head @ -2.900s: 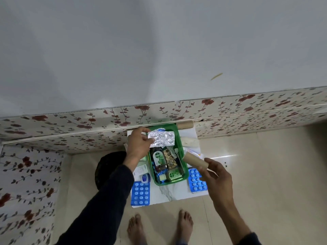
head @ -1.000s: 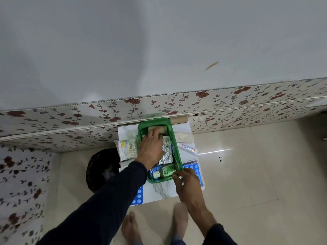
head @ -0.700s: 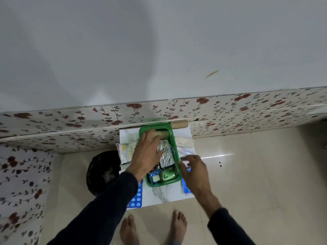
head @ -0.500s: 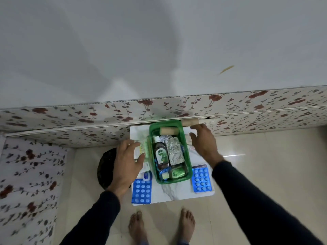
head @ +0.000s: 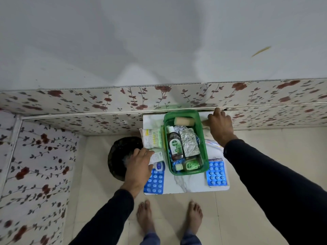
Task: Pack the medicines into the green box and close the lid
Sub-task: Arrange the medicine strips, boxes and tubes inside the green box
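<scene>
Your green box (head: 201,138) sits lidless mid-worktop (head: 184,184), holding a Dettol bottle (head: 175,144). Right of it, your right hand (head: 221,126) reaches the far edge, grip unclear; a Hansaplast-marked blister strip (head: 216,172) lies nearer. Left of it, your left hand (head: 139,167) pinches a small white carton (head: 157,157).

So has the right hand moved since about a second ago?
Yes. The right hand was at the near end of the green box; now it reaches over the far right corner of the table, by the floral panel.

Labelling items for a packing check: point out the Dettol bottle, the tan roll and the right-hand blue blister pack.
Dettol bottle (head: 175,145): head view, its label.
Tan roll (head: 184,121): head view, its side.
Right blue blister pack (head: 216,175): head view, its middle.
</scene>
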